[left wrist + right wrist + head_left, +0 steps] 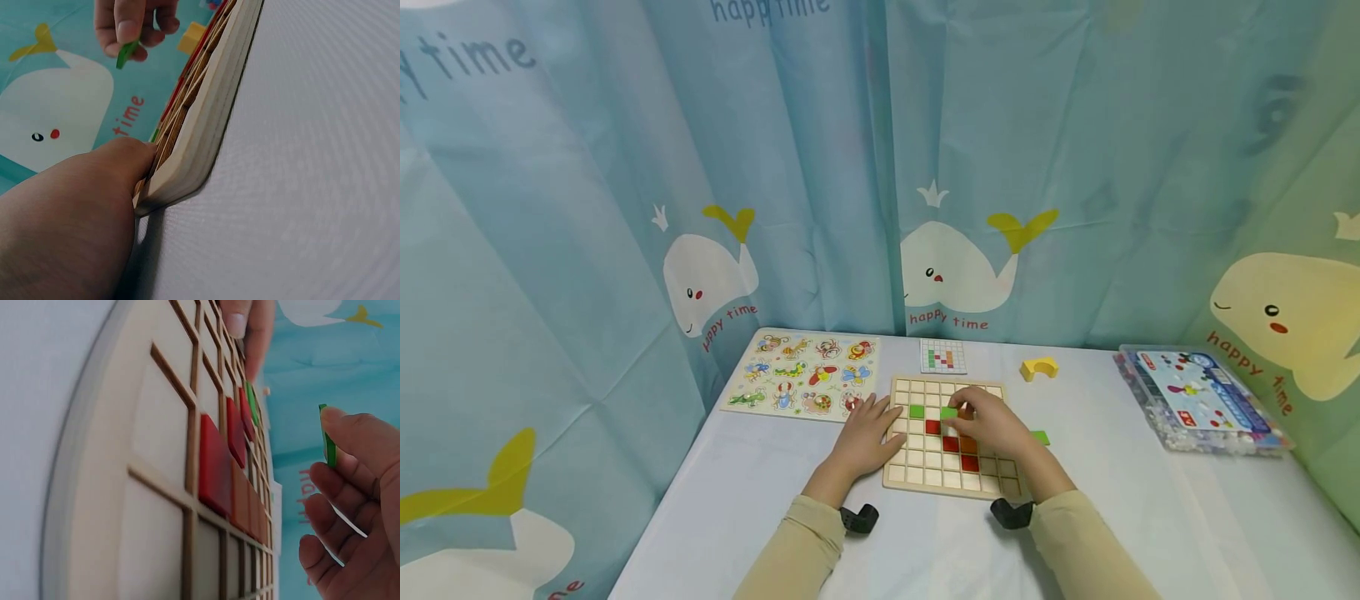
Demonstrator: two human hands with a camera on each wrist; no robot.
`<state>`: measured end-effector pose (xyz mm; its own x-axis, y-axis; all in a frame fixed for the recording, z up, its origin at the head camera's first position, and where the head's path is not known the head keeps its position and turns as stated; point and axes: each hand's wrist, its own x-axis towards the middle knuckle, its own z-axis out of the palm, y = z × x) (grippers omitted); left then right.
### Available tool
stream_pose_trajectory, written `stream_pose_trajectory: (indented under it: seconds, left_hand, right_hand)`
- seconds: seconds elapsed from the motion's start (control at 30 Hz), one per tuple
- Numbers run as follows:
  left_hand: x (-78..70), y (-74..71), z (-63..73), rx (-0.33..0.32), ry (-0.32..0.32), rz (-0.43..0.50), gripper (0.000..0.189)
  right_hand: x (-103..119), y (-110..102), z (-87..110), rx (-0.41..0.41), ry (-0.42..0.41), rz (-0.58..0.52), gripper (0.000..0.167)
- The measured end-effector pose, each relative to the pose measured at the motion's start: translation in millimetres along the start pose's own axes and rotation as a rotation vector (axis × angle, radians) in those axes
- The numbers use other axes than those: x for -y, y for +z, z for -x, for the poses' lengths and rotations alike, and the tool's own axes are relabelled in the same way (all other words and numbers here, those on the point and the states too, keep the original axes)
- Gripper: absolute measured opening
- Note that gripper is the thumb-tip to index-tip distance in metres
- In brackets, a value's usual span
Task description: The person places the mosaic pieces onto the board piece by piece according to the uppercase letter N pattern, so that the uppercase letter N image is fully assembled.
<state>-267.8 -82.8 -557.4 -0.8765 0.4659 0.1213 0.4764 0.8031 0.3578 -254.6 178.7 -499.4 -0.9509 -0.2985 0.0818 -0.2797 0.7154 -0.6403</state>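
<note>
A wooden grid board [924,476] lies on the table with red tiles [951,444], orange tiles [968,445] and a green tile [917,412] set in its squares. Between thumb and fingertip my right hand [992,423] pinches a green square tile [329,437], held above the board and apart from it in the right wrist view. My left hand [862,440] rests on the board's left edge with its fingers extended; its thumb touches the rim in the left wrist view. Another green tile [1040,437] lies right of the board, partly behind the right wrist.
Behind the board lies a pattern card [943,357] with coloured squares. An insect puzzle board [805,373] is at the back left. A yellow arch block [1039,368] stands at the back right, and a clear case of beads [1202,400] farther right. A curtain [850,167] hangs behind the table.
</note>
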Motion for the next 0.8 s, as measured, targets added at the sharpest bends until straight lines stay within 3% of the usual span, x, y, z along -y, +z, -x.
stream_pose_trajectory:
  seconds: [0.8]
  left_hand:
    - [-0.6,-1.8,-1.0,0.000,0.010,-0.036,0.056]
  right_hand:
    - [17,40,-29.4,0.040,0.061,0.040,0.025]
